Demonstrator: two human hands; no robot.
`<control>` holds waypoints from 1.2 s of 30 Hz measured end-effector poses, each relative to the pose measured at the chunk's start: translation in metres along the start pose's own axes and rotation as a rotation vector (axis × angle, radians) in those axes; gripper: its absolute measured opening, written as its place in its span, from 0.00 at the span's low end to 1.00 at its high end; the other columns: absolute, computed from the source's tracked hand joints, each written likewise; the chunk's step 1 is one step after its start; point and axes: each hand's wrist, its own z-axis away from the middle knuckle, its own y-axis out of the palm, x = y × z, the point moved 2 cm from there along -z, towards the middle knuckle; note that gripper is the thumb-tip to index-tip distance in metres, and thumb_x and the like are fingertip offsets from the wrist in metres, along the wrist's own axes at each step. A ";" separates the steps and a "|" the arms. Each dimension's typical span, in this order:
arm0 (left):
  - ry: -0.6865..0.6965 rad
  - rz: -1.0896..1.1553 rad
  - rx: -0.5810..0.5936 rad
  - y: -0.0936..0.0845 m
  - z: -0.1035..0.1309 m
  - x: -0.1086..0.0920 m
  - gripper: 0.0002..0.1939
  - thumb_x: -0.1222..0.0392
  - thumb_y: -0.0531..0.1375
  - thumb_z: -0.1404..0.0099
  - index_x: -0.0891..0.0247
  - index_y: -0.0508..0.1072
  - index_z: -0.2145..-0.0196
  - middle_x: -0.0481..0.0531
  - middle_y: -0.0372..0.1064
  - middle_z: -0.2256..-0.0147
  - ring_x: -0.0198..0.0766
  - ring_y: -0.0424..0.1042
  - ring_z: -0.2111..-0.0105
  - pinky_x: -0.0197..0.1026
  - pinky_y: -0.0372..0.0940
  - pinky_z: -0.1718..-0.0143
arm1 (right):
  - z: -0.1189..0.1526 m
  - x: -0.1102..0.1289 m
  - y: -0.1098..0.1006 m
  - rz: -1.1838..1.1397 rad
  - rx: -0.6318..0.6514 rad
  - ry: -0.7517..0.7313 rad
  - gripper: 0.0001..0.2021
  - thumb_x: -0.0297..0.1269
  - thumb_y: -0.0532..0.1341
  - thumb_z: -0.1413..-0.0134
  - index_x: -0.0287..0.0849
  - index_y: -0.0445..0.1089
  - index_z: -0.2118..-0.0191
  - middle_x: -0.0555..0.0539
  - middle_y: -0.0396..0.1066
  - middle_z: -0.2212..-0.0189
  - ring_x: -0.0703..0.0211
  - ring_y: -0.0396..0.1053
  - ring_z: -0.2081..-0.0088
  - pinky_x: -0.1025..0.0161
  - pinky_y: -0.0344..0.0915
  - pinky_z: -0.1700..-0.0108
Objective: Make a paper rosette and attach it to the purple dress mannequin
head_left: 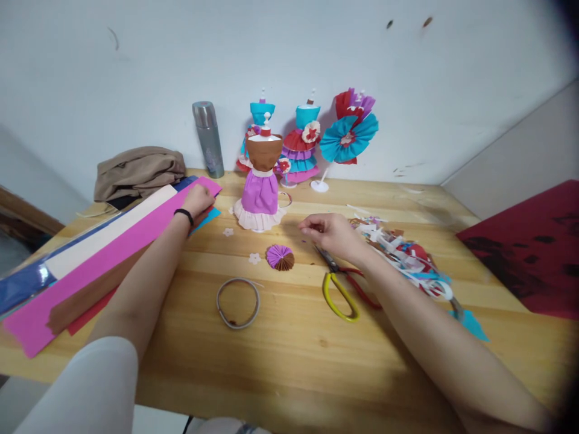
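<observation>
My left hand [199, 200] rests with curled fingers over the far end of a pink paper strip [140, 238]; what lies under the fingers is hidden. Fingertips together, my right hand [332, 232] hovers just beyond scissors [337, 280] with one yellow and one red handle. Anything in that pinch is too small to make out. Between the hands lie a pleated purple and brown paper rosette [280, 257] and a pale paper flower [254, 258]. A small dress form [261, 187] in a brown top and purple skirt stands behind them. Nearer me is a coiled grey band [218, 301].
Other paper-dressed forms, including one with a blue pleated fan [350, 138], stand against the wall. A steel flask [208, 140] and a brown cloth [138, 172] are at back left. Paper scraps [407, 256] heap on the right, before a red panel [529, 253].
</observation>
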 end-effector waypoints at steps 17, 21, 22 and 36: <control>0.244 0.897 0.479 0.013 0.088 -0.104 0.13 0.55 0.68 0.47 0.65 0.70 0.71 0.48 0.70 0.79 0.29 0.65 0.81 0.33 0.59 0.79 | 0.022 0.039 0.033 -0.774 0.068 0.138 0.19 0.49 0.66 0.56 0.42 0.70 0.60 0.53 0.70 0.76 0.65 0.65 0.78 0.66 0.60 0.75; 0.261 0.972 0.542 0.035 0.101 -0.131 0.17 0.50 0.69 0.46 0.66 0.70 0.72 0.48 0.69 0.80 0.29 0.67 0.81 0.32 0.60 0.80 | 0.021 0.035 0.041 -0.801 -0.029 0.160 0.17 0.50 0.69 0.59 0.43 0.64 0.73 0.56 0.65 0.84 0.67 0.61 0.82 0.67 0.58 0.76; 0.249 1.000 0.569 0.039 0.104 -0.134 0.19 0.48 0.69 0.45 0.66 0.71 0.71 0.48 0.70 0.79 0.29 0.67 0.81 0.32 0.61 0.79 | 0.021 0.033 0.041 -0.790 -0.044 0.170 0.17 0.50 0.68 0.59 0.44 0.63 0.75 0.56 0.64 0.85 0.68 0.60 0.83 0.67 0.58 0.77; 0.206 0.905 0.463 0.051 0.115 -0.135 0.16 0.59 0.63 0.39 0.67 0.69 0.82 0.47 0.65 0.85 0.26 0.61 0.86 0.30 0.55 0.84 | 0.021 0.029 0.039 -0.763 0.003 0.177 0.17 0.52 0.67 0.56 0.43 0.67 0.75 0.54 0.66 0.84 0.67 0.61 0.82 0.67 0.59 0.78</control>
